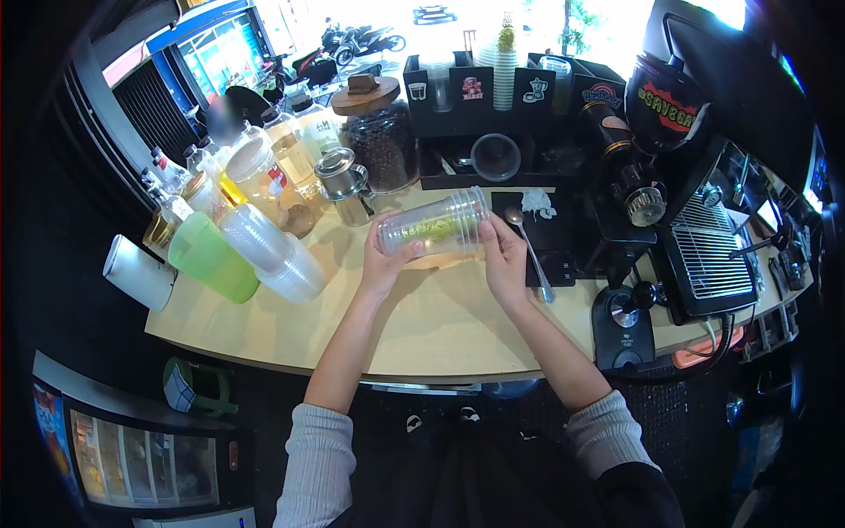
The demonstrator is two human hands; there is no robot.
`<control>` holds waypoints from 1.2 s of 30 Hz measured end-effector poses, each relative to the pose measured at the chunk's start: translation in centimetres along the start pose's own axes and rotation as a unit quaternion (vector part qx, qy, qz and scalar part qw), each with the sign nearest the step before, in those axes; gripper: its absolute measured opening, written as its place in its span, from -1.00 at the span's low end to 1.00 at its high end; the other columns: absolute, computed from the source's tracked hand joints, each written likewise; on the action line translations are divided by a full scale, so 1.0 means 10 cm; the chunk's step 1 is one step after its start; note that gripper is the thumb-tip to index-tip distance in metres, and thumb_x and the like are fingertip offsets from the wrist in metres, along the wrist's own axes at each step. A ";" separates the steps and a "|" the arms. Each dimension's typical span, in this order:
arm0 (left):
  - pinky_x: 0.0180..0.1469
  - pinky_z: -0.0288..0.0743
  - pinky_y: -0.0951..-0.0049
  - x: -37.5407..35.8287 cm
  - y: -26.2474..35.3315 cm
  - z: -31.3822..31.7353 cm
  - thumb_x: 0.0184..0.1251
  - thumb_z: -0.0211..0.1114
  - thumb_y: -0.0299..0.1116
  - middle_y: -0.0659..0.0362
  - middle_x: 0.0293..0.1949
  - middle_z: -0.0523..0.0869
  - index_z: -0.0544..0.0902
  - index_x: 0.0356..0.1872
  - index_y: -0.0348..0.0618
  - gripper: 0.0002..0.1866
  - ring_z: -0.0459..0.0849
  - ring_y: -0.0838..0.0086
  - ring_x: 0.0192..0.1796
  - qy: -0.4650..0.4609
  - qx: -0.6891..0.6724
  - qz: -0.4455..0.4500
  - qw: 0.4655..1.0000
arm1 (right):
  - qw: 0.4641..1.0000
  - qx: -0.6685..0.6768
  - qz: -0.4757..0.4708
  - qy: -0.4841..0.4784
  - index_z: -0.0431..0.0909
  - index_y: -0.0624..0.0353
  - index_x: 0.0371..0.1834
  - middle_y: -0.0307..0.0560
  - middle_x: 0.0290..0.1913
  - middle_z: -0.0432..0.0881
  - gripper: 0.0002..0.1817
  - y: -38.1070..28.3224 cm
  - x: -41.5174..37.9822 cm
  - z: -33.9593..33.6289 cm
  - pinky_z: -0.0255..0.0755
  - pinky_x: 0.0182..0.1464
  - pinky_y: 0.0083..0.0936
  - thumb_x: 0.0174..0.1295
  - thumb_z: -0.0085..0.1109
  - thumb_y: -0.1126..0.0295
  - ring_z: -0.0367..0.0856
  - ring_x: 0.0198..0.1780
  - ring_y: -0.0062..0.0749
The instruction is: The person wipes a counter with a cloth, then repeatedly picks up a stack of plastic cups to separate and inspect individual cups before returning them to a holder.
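Note:
Between my two hands, clear plastic cups (449,207) with green printing lie on their side, nested with several rims toward the right. My left hand (385,251) is closed around the base end. At the rim end, my right hand (503,253) grips the edge with thumb and fingers. Just right of that hand, a long metal spoon (532,251) rests on a black mat, with a crumpled white tissue (538,204) above it. Below the cups is the pale wooden counter (422,321).
At left stand a green pitcher (211,260), stacked clear cups (280,255) and several bottles. Behind are a metal drip pot (343,180), a coffee-bean jar (380,141) and a black cup organizer (471,88). A grinder (647,145) and espresso machine (713,251) occupy the right.

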State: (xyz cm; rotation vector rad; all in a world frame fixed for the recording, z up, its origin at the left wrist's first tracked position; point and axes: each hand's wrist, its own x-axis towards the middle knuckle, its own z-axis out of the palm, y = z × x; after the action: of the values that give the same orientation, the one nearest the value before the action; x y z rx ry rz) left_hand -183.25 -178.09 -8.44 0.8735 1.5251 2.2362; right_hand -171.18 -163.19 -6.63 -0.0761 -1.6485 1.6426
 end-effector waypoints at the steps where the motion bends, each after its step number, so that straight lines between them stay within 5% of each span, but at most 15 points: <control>1: 0.03 0.54 0.47 0.00 0.00 0.00 -0.07 0.48 -0.46 0.16 -0.07 0.51 0.34 0.11 -0.18 -0.33 0.52 0.50 0.00 -0.002 0.013 0.013 1.000 | 1.000 -0.009 -0.003 0.003 0.43 0.35 0.14 -0.19 -0.23 0.61 -0.63 0.00 -0.01 0.01 0.37 -0.13 -0.69 0.39 -0.07 0.33 0.46 -0.23 -0.69; 14: 0.11 0.42 0.45 -0.01 -0.01 0.03 -0.08 0.49 -0.48 0.16 -0.07 0.52 0.34 0.11 -0.21 -0.32 0.52 0.48 0.02 -0.009 0.073 0.069 0.995 | 1.000 -0.008 -0.012 -0.025 0.40 0.36 0.17 -0.14 -0.11 0.59 -0.63 -0.04 -0.04 0.05 0.38 -0.04 -0.67 0.40 -0.09 0.36 0.46 -0.12 -0.67; 21: 0.11 0.43 0.46 0.00 -0.08 0.02 -0.08 0.50 -0.43 0.16 -0.07 0.53 0.35 0.11 -0.20 -0.32 0.52 0.49 0.02 -0.001 -0.002 0.022 1.000 | 0.999 0.046 -0.013 -0.010 0.40 0.38 0.14 -0.13 -0.14 0.59 -0.65 -0.06 -0.04 0.07 0.45 -0.12 -0.66 0.40 -0.10 0.39 0.53 -0.17 -0.62; 36: 0.10 0.42 0.46 -0.03 -0.05 0.08 0.01 0.47 -0.35 0.16 -0.04 0.53 0.35 0.13 -0.20 -0.35 0.51 0.49 0.03 -0.004 0.075 0.065 0.995 | 0.999 0.033 -0.011 -0.014 0.40 0.39 0.09 -0.13 -0.19 0.58 -0.68 0.00 -0.04 0.10 0.43 -0.12 -0.66 0.38 -0.10 0.42 0.54 -0.23 -0.60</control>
State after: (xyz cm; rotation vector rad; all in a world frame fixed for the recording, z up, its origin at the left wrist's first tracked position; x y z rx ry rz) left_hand -182.59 -177.46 -8.73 1.0504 1.6949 2.2259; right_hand -171.47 -164.22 -6.69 -0.0033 -1.6088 1.6865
